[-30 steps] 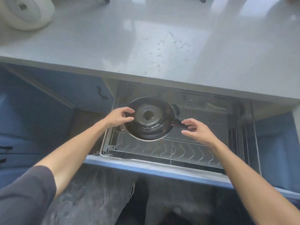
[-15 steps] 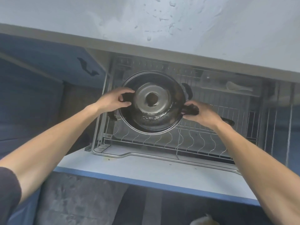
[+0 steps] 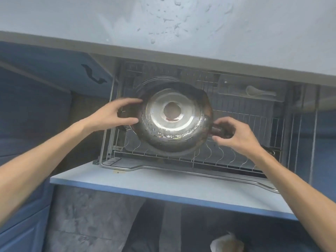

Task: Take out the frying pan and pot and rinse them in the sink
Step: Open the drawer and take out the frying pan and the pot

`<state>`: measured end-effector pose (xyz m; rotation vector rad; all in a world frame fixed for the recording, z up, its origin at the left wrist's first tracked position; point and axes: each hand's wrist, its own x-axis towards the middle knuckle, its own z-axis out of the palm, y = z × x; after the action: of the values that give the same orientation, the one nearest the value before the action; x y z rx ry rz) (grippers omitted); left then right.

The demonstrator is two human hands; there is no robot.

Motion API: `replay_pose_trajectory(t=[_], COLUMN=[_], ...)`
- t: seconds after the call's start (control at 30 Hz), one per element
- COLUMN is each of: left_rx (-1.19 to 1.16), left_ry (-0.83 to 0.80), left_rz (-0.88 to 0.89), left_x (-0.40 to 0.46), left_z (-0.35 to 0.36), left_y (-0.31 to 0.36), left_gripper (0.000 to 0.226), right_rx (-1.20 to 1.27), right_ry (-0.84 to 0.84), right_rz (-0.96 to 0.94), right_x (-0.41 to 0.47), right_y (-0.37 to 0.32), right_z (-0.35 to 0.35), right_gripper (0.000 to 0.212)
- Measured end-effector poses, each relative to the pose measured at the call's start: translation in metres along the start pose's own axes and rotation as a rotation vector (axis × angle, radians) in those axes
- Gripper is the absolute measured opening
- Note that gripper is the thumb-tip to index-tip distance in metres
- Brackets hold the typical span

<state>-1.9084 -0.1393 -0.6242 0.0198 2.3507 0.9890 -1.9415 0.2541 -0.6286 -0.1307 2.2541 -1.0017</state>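
- Showing at far left: blue cabinet front (image 3: pixel 54 70) with a dark curved handle (image 3: pixel 93 75), below the edge of the pale worktop (image 3: pixel 91 19), which carries scattered water drops (image 3: pixel 163 20).
- Left hand (image 3: pixel 112 115): bare forearm reaching in from the lower left; thumb and fingers spread apart, cupped against the left side of the pan, fingertips at its rim. Whether they grip a side handle there cannot be told.
- Frying pan (image 3: pixel 174 117): dark, round, bottom side up, with a shiny metal disc and a small central circle facing the camera; held between both hands above the wire rack, near the left half of the pulled-out drawer. A second rim shows just behind its upper-left edge; what it belongs to cannot be told.
- Wire rack (image 3: pixel 209 157): chrome basket with wavy plate dividers along the front, set in the open drawer whose pale front ledge (image 3: pixel 163 182) has a blue edge.
- Right hand (image 3: pixel 236 135): bare forearm coming from the lower right; fingers curled round the pan's dark stub handle (image 3: pixel 217 130), thumb above, closed on it.
- White spoon (image 3: pixel 258 91): lying in a clear tray at the rear right of the drawer, well apart from the pan.
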Motion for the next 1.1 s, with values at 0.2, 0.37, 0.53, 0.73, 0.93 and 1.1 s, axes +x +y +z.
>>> replay_pose_trajectory(t=[0.2,0.37,0.53,0.73,0.93,1.1], left_rx=[0.177,0.104,0.014,-0.06,-0.074,-0.19], left_ry=[-0.021,0.219,0.424,0.578,0.555,0.477], left_rz=[0.255,0.359,0.297,0.152,0.073,0.084], left_x=[-0.06,-0.079,-0.073,-0.041,0.017,0.045], left_z=[-0.01,-0.015,-0.062,-0.119,-0.169,-0.199], left_y=[0.034,0.084,0.144,0.183,0.184,0.172], left_gripper=[0.09,0.066,0.047,0.027,0.025,0.029], right_rx=[0.054,0.077,0.004,-0.441,-0.603,-0.413], right_ry=[-0.091,-0.206,-0.248,-0.189,0.25,0.271], right_rz=[-0.039,-0.044,-0.052,-0.199,-0.327,-0.27], right_x=[-0.07,-0.104,-0.109,-0.08,-0.02,0.036], right_y=[-0.021,-0.059,-0.109,-0.158,-0.167,-0.17], right_z=[-0.044,-0.098,-0.152,-0.196,-0.213,-0.219], right_gripper=[0.034,0.024,0.012,0.047,0.046,0.044])
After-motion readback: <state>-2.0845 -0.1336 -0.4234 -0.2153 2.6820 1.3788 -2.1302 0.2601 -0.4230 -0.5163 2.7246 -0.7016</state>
